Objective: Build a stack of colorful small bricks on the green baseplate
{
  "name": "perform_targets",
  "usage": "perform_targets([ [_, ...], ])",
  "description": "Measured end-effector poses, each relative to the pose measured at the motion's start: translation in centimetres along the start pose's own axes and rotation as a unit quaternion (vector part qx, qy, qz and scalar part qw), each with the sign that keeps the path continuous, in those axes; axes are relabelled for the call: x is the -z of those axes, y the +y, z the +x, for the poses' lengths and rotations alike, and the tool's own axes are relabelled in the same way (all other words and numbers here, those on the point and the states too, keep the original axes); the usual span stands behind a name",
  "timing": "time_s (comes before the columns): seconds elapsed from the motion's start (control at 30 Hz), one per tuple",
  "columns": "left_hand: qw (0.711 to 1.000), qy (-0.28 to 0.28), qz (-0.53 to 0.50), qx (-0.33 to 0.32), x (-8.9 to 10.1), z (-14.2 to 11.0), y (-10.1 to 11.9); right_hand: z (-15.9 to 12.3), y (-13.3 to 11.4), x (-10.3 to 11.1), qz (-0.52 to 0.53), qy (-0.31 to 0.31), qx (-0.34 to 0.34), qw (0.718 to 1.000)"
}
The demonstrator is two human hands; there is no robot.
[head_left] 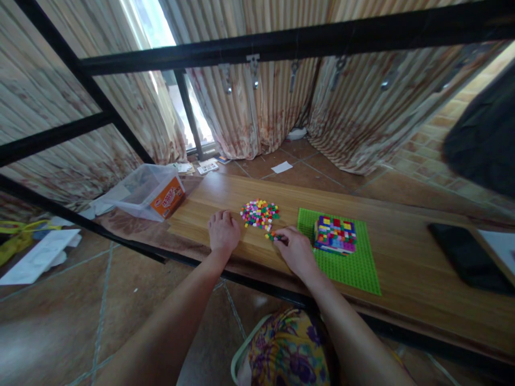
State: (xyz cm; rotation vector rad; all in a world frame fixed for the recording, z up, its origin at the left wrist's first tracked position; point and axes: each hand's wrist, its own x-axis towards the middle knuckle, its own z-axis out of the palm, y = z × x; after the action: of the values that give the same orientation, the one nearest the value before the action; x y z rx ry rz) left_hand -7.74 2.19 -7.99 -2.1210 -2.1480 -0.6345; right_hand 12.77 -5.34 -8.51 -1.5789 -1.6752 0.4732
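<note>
My left hand rests on the wooden table, its fingers curled in like a loose fist and nothing visible in them. Just right of it lies a pile of small coloured building bricks. My right hand is closed, thumb and fingers pinched at a few loose bricks in front of the pile; which brick they grip is partly hidden. To its right, a block built of multicoloured bricks stands on a green studded baseplate.
A clear plastic box with an orange label stands by the left end of the table. A black phone and paper lie at the right. Black metal bars cross above and left; curtains hang behind.
</note>
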Motion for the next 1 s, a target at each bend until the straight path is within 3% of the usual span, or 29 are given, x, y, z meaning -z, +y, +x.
perform_targets([
  [0.4,1.0,0.0,0.002,0.0,0.0,0.1,-0.1,0.2,0.1,0.1,-0.049,-0.022,0.011,0.998],
  [0.6,1.0,-0.001,0.005,-0.001,0.2,0.2,0.0,-0.2,-1.1,0.5,-0.028,0.005,0.0,1.0],
  [0.83,1.0,0.001,0.006,-0.004,0.1,0.3,0.0,-2.3,-2.6,2.8,0.1,0.042,0.024,0.994],
  [1.0,1.0,-0.001,0.011,0.002,0.1,0.3,0.0,-3.3,-1.7,6.2,0.119,0.085,0.018,0.989],
])
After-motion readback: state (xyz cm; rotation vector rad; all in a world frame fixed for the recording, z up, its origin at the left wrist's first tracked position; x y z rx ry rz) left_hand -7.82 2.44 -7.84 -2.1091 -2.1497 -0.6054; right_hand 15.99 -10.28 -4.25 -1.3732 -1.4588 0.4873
